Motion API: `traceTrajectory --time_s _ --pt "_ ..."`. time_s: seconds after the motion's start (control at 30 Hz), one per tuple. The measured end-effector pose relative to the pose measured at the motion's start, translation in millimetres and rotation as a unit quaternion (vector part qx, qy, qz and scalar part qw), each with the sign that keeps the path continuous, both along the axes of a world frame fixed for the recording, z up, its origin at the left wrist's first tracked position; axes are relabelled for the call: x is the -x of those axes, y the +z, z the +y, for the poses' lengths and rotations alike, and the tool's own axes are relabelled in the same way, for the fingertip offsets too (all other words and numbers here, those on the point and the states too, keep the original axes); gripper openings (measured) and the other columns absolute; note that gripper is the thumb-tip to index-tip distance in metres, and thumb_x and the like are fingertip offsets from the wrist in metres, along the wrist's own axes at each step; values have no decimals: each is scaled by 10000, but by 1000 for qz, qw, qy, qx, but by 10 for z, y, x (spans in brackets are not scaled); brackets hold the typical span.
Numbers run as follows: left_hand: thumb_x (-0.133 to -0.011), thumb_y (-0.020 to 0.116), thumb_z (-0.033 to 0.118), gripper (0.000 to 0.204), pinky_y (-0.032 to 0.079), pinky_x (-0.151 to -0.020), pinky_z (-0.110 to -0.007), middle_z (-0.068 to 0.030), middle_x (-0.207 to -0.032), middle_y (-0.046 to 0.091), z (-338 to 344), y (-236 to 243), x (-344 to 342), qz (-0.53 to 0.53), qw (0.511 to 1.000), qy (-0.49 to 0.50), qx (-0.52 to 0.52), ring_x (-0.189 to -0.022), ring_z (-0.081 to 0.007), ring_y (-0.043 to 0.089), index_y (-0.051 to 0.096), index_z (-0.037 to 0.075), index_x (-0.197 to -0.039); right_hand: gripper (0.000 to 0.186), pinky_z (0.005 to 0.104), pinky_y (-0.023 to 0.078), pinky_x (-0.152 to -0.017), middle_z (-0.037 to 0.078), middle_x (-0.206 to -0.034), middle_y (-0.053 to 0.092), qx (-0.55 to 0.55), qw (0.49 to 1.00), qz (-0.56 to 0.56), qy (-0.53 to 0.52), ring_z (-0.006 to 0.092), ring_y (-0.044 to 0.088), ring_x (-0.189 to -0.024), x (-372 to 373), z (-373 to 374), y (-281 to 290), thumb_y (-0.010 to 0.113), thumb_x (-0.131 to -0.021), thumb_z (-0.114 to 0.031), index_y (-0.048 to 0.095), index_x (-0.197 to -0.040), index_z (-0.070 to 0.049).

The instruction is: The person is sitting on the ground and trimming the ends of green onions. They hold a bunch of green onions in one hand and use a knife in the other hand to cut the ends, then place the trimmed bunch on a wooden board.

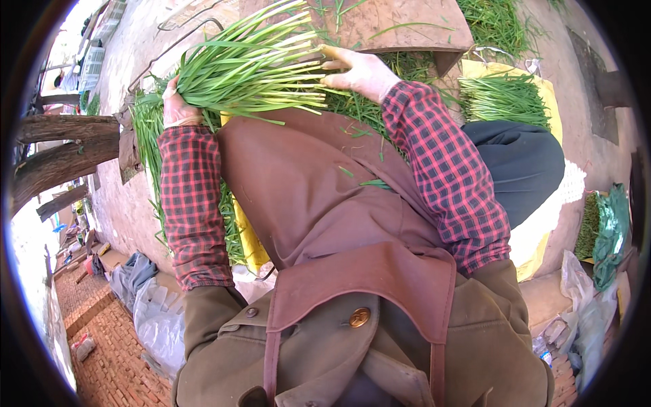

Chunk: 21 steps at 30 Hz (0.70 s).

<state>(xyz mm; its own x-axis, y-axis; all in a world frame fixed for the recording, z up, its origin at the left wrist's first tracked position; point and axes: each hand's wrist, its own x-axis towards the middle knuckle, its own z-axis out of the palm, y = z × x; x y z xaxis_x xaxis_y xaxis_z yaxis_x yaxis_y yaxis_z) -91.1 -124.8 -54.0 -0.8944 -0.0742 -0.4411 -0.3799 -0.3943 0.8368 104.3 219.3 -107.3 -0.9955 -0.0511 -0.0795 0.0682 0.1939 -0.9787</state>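
My left hand (pixel 180 108) is closed around the leafy end of a loose bunch of garlic chives (pixel 254 71). The bunch lies fanned out above my lap, with its pale stalk ends pointing right. At those ends is my right hand (pixel 359 70), fingers stretched and apart, the tips touching or very near the stalks. Both hands seem to wear thin pale gloves. More long green chives (pixel 150 146) hang beside my left forearm. A brown apron (pixel 298 183) covers my lap, with a few cut leaf bits on it.
A wooden board (pixel 400 24) stands ahead, with loose leaves around it. On the right, a neat pile of chives (pixel 505 100) lies on yellow sheeting (pixel 553 102). Tree trunks (pixel 64 146) rise at the left. Plastic bags (pixel 159 319) lie at the lower left.
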Motion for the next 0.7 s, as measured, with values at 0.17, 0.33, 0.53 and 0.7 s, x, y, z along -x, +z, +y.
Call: traceTrajectory --time_s 0.17,0.33,0.53,0.7 --pt "-928 469 282 393 499 -929 -477 -186 -1167 633 352 179 -247 -47 997 44 45 -1042 -340 620 587 -5 -1169 480 311 488 -871 130 -1049 690 86 996 11 20 197 640 -961 143 -226 -51 704 -839 -249 576 -1247 -29" --pt "-942 435 290 422 470 -982 -475 -175 -1236 600 136 113 -196 -45 997 63 20 -1101 -340 593 561 -8 -1213 258 263 466 -629 20 -686 593 372 910 -12 -186 120 538 -602 -140 114 -59 663 -878 -189 692 -986 43" --pt "-943 433 297 418 473 -977 -465 -159 -1221 613 23 126 -168 -44 998 45 15 -1087 -329 602 566 13 -1220 486 194 521 -648 100 -1091 683 139 969 -109 -170 108 669 -714 -284 358 -37 642 -897 -293 561 -1280 -6" --pt "-931 461 283 401 473 -974 -468 -158 -1210 620 199 119 -154 -44 998 43 28 -1081 -333 605 582 12 -1201 340 222 467 -558 44 -816 699 131 989 -71 12 84 567 -558 -156 -65 284 654 -870 -298 695 -1074 -28"
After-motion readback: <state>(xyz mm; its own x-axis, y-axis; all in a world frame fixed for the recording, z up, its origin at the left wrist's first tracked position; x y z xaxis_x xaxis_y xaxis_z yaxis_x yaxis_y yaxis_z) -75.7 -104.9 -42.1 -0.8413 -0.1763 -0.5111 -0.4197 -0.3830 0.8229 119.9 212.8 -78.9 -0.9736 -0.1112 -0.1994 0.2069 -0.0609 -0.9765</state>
